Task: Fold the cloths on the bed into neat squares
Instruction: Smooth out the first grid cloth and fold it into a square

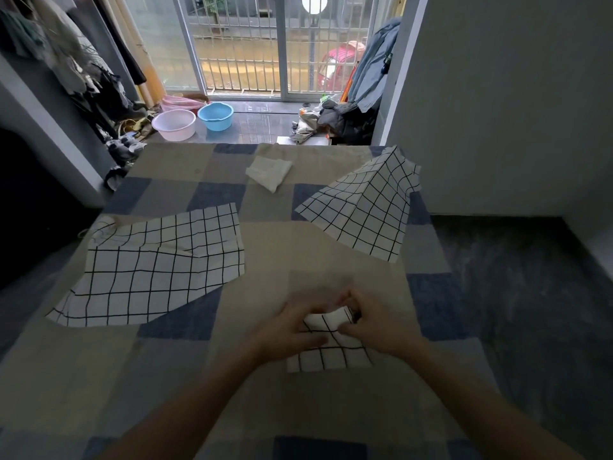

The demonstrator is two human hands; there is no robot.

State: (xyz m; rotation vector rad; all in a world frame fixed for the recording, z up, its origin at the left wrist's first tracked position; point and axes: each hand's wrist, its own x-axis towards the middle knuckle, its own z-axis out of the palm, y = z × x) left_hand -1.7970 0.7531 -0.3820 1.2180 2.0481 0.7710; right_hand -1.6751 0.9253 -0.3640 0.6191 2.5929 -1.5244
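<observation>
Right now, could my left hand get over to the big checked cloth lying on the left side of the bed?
Probably yes. The left hand is busy on the small folded cloth, but only bare bedspread lies between it and the big checked cloth.

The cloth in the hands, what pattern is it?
White with a black grid, seen in the head view: the cloth.

Both forearms bare (no sleeves showing); left hand and right hand ungloved.
</observation>
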